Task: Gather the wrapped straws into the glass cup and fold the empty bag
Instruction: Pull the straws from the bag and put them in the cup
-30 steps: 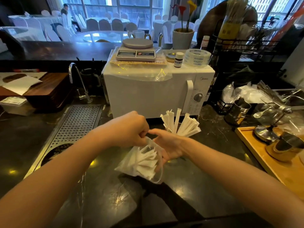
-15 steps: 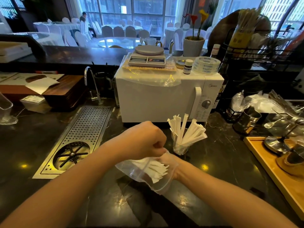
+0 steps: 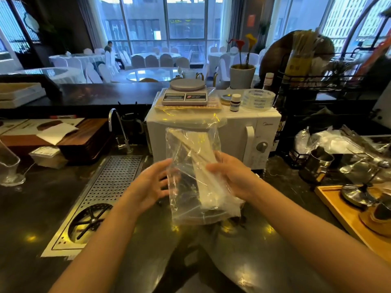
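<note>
The two bare arms came in low from the near edge of the dark counter (image 3: 63, 208). The left hand (image 3: 151, 186) was open, with its fingers spread and bent a little. Its fingertips sat at the left edge of the clear bag (image 3: 190, 166), but I could not tell if they really touched it or held anything. The right hand (image 3: 229, 175) held the right side of the bag, fingers curled on the plastic and the thumb on top.

The bag stood tall between the two hands, with its long side going up and down. Its bottom hung just above the counter and its top reached up in front of the white microwave (image 3: 243, 127). Inside it were the white wrapped straws (image 3: 206, 180), and they also lay long-ways, leaning up and a bit to the left. They sat on the right side of the bag, right against the right hand. So the right hand was the nearer one to the straws.

The glass cup seemed to be behind the bag, low down by the right hand, but the crinkly plastic hid it and I could not be sure.

Farther back, a gray scale (image 3: 186, 92) sat on top of the microwave.

The bag was not empty yet, so I think folding had to wait.
</note>
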Motion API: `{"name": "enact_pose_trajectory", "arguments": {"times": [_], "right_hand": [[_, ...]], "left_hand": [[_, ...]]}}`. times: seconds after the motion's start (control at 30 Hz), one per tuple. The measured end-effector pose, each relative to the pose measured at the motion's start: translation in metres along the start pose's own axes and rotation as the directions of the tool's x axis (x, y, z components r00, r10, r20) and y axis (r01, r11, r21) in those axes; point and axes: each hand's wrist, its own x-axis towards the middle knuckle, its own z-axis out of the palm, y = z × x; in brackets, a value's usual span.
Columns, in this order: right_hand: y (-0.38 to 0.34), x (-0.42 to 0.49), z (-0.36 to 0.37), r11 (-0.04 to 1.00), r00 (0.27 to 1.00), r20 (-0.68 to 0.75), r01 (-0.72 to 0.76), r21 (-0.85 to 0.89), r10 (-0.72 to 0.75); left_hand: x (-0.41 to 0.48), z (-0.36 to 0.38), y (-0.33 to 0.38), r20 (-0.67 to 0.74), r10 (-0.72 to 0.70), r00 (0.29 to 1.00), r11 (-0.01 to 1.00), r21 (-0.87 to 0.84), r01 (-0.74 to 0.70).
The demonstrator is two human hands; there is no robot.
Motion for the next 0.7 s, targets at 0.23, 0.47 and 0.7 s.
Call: {"name": "enact_pose_trajectory", "arguments": {"times": [0.23,0.47,0.7], "right_hand": [[-0.036,-0.002,-0.030,0.923,0.933,-0.202,0.227,-0.312,-0.297],[-0.045,-0.002,-0.059,0.737,0.843,-0.240,0.241,-0.632,-0.481],[-0.023,0.007,-0.073,0.724,0.848,-0.259,0.191,-0.663,-0.462]], "left_hand": [[0.058,0.067,0.022,0.238,0.072,0.969,0.992,0.086,-0.095],[0.101,0.112,0.017,0.233,0.193,0.953,0.950,0.197,-0.241],[0.121,0.111,0.001,0.194,0.251,0.948,0.904,0.302,-0.301]]}}
